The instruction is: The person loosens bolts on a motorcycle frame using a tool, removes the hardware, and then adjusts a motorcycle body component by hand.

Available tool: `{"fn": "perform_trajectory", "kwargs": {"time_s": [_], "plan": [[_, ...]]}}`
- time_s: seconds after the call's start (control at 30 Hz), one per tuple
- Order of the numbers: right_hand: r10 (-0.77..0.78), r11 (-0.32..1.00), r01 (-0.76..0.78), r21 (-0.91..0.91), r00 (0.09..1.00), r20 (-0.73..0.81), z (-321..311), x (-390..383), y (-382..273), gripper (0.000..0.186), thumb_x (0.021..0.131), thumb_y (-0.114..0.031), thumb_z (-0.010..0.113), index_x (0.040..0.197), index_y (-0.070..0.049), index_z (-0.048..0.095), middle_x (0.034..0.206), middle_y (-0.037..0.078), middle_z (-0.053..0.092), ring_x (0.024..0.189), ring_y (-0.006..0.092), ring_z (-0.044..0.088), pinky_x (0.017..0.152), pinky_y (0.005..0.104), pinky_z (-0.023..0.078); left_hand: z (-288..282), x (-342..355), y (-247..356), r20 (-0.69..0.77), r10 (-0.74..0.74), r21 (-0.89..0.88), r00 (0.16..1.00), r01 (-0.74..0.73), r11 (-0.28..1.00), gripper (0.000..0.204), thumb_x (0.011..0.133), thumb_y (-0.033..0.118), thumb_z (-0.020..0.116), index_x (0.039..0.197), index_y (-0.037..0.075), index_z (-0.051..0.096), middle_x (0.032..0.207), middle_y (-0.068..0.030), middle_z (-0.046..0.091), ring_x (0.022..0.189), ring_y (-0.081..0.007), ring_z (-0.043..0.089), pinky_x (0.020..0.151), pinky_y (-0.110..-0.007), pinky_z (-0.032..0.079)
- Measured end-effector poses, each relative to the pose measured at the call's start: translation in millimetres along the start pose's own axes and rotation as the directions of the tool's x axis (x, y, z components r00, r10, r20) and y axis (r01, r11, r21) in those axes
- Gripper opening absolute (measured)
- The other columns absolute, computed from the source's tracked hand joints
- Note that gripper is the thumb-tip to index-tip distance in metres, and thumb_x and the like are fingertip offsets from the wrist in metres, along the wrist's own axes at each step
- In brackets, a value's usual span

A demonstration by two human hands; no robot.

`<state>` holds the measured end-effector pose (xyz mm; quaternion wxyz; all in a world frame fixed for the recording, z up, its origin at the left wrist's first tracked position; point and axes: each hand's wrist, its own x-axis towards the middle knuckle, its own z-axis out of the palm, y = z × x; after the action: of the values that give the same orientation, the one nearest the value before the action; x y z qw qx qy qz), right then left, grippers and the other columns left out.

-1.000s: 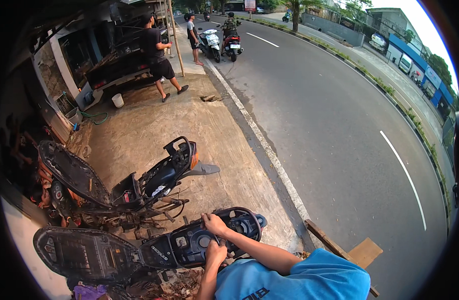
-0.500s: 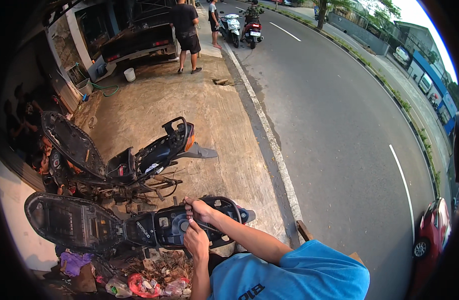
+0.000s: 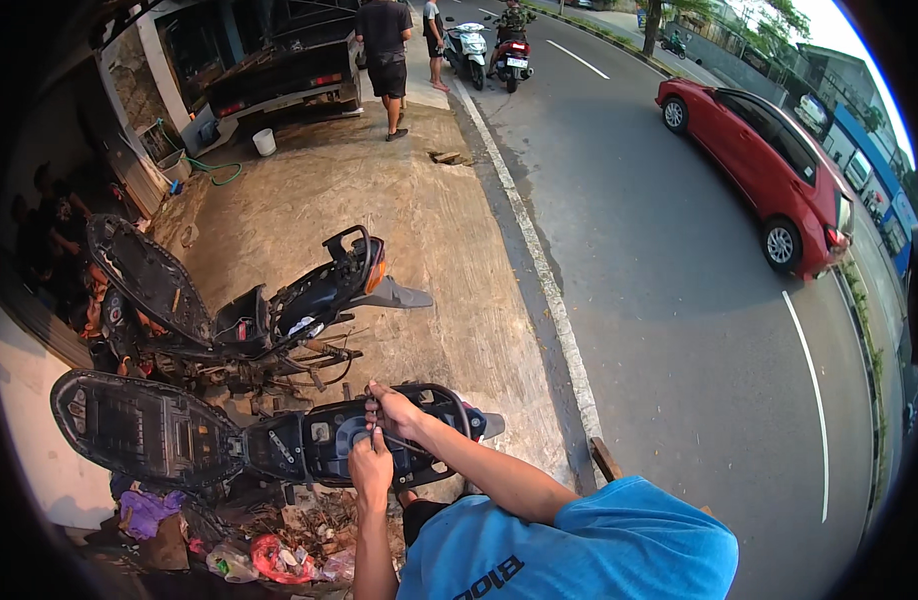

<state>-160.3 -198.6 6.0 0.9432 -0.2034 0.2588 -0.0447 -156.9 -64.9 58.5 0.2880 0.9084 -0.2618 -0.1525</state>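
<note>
Both of my hands are closed, close together above the rear of the nearer motorcycle (image 3: 329,462). My right hand (image 3: 395,412) is a little farther away, fingers curled in. My left hand (image 3: 370,464) is just below it with the thumb pointing up. Something thin and dark shows between them, too small to name. Under them lie the motorcycle's black rear body and its curved grab rail (image 3: 462,408). Its seat (image 3: 144,428) is tipped open to the left, underside showing.
A second stripped motorcycle (image 3: 324,285) stands just beyond, its seat raised. Rubbish with plastic bags (image 3: 282,558) and a purple cloth (image 3: 149,512) lies at lower left. A white bucket (image 3: 265,142), a black pickup (image 3: 279,85) and people are farther off. A red car (image 3: 759,165) is on the road.
The red car has moved up the road from the lower right. My left hand has shifted slightly left. The person in dark clothes near the pickup has changed stance.
</note>
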Motion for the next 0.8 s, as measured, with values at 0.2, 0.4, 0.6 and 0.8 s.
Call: {"fn": "perform_trajectory", "kwargs": {"time_s": [0.2, 0.4, 0.6, 0.8], "plan": [[-0.036, 0.999, 0.036, -0.018, 0.999, -0.021, -1, 5, 5, 0.026, 0.106, -0.041, 0.043, 0.099, -0.017, 0.048, 0.072, -0.003, 0.04, 0.064, 0.016, 0.045, 0.066, 0.0385, 0.05, -2, 2, -4, -0.024, -0.012, -0.008, 1.0, 0.012, 1.0, 0.044, 0.099, 0.033, 0.053, 0.085, -0.006, 0.069, 0.085, -0.0312, 0.064, 0.082, -0.051, 0.061, 0.069, -0.056, 0.047], [-0.048, 0.993, 0.045, -0.107, 0.998, -0.027, -1, -3, -5, 0.026, 0.107, -0.04, 0.042, 0.1, -0.015, 0.047, 0.073, -0.002, 0.043, 0.064, 0.0169, 0.049, 0.069, 0.041, 0.055, -2, -1, -7, 0.03, -0.032, -0.091, 0.999, 0.034, 0.995, 0.055, 0.101, 0.044, 0.049, 0.084, -0.007, 0.064, 0.075, -0.0265, 0.062, 0.069, -0.0451, 0.057, 0.065, -0.053, 0.045], [-0.147, 0.846, 0.051, -0.531, 0.979, -0.139, 5, -26, -9, 0.035, 0.103, -0.037, 0.053, 0.11, -0.004, 0.06, 0.087, 0.006, 0.065, 0.08, 0.0217, 0.066, 0.07, 0.0361, 0.055, 10, -3, -26, 0.513, -0.094, -0.65, 0.853, 0.458, 0.607, 0.041, 0.107, 0.034, 0.04, 0.082, 0.004, 0.054, 0.058, -0.0019, 0.052, 0.044, -0.0137, 0.05, 0.044, -0.027, 0.04], [-0.412, 0.123, -0.047, -0.991, 0.906, -0.094, 7, -71, 5, 0.044, 0.09, -0.04, 0.062, 0.106, 0.001, 0.068, 0.096, 0.028, 0.07, 0.096, 0.0437, 0.067, 0.087, 0.0478, 0.053, 17, -12, -13, 0.536, 0.066, -0.736, 0.842, 0.428, 0.525, 0.025, 0.103, 0.022, 0.045, 0.095, 0.001, 0.057, 0.071, -0.0075, 0.062, 0.049, -0.0166, 0.058, 0.047, -0.029, 0.045]]}}
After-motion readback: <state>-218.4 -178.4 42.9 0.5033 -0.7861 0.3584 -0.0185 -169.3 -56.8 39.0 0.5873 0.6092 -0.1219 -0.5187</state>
